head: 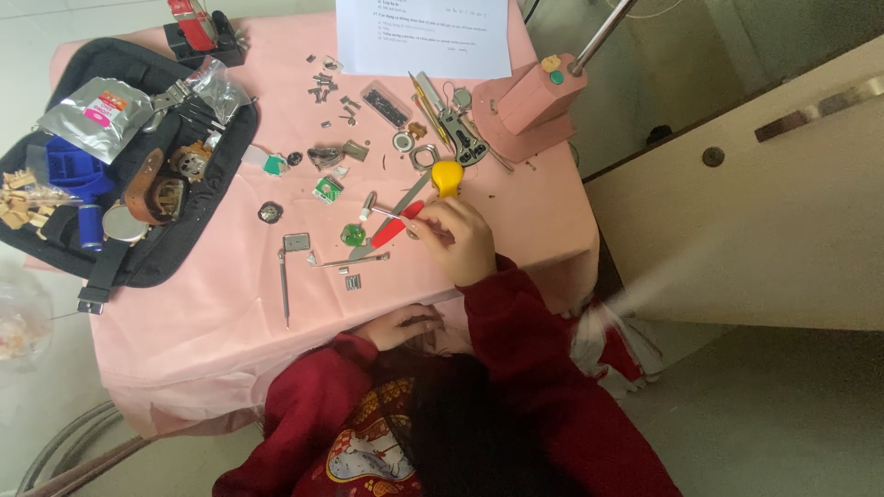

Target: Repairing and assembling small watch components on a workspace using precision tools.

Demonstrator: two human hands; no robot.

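Right hand (458, 241) grips red-handled tool (396, 225) (pink table (221, 313)).

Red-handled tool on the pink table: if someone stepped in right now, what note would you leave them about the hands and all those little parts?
Right hand: closed on the red-handled tool, tip pointing at a small green piece.
Left hand: rests at the near edge of the pink table; unclear if it holds anything.
Things: yellow-handled tool just beyond the right hand; small metal parts scattered mid-table; open black case at the left, with a brown-strapped watch inside.
Done: parts and tools laid out.
Left: the parts lie loose; nothing looks put together.
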